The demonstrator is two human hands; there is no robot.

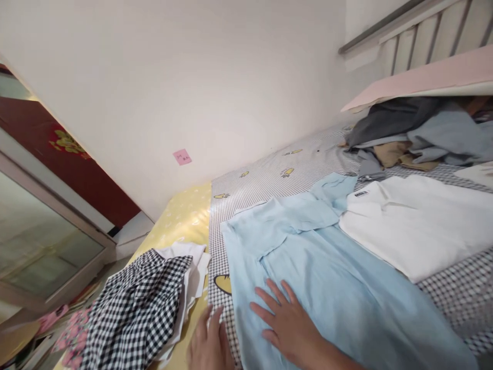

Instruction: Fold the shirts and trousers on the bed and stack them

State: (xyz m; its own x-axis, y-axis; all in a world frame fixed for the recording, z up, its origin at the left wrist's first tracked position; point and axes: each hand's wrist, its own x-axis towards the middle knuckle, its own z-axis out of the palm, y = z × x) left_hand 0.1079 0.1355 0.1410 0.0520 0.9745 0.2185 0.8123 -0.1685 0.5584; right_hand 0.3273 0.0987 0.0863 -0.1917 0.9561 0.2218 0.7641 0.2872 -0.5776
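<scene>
A light blue garment [327,277] lies spread over the checked bedsheet, its upper part turned over in loose folds; whether it is a shirt or a dress I cannot tell. My right hand [288,326] rests flat on it with the fingers spread. Beside the garment's left edge is my left hand [210,339], fingers extended and slightly bent, with nothing visible in them; its lower part is cut off by the frame. To the right, a folded white shirt [423,226] with a dark neck label touches the blue cloth.
A stack of clothes topped by a black-and-white checked garment [134,303] sits on the yellow bedding [185,210] at left. Grey and brown clothes [408,133] are heaped at the back right under a pink panel [431,77]. A white wall [231,92] borders the bed.
</scene>
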